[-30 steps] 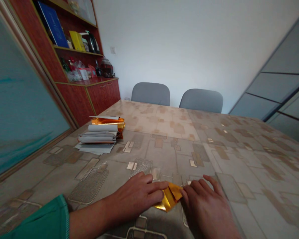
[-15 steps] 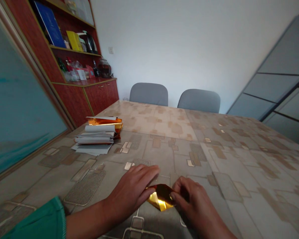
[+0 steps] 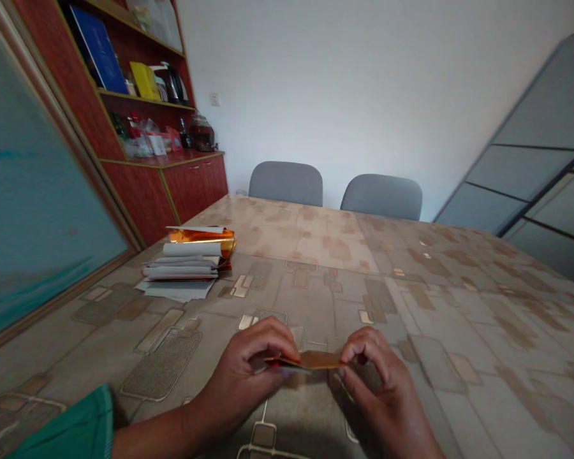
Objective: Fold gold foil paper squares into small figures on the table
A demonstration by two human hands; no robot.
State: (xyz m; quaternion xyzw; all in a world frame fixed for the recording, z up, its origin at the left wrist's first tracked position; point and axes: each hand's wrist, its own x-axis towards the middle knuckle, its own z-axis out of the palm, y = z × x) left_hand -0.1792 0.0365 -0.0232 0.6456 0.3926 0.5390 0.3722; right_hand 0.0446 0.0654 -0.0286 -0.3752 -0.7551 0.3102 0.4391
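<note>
A small folded piece of gold foil paper [image 3: 316, 360] is held edge-on just above the table [image 3: 316, 280], near its front edge. My left hand [image 3: 253, 370] pinches its left end with curled fingers. My right hand [image 3: 377, 376] pinches its right end the same way. The paper looks like a thin flat strip between the two hands. A green sleeve [image 3: 52, 433] covers my left forearm.
A stack of white and gold foil sheets [image 3: 191, 261] lies at the table's left side. Two grey chairs [image 3: 335, 188] stand at the far edge. A red wooden cabinet [image 3: 162, 159] with shelved items lines the left wall. Grey panels [image 3: 545, 166] lean at right.
Both hands went from pressing the gold paper flat on the table to pinching its ends and lifting it. The paper now shows edge-on instead of as a shiny folded shape.
</note>
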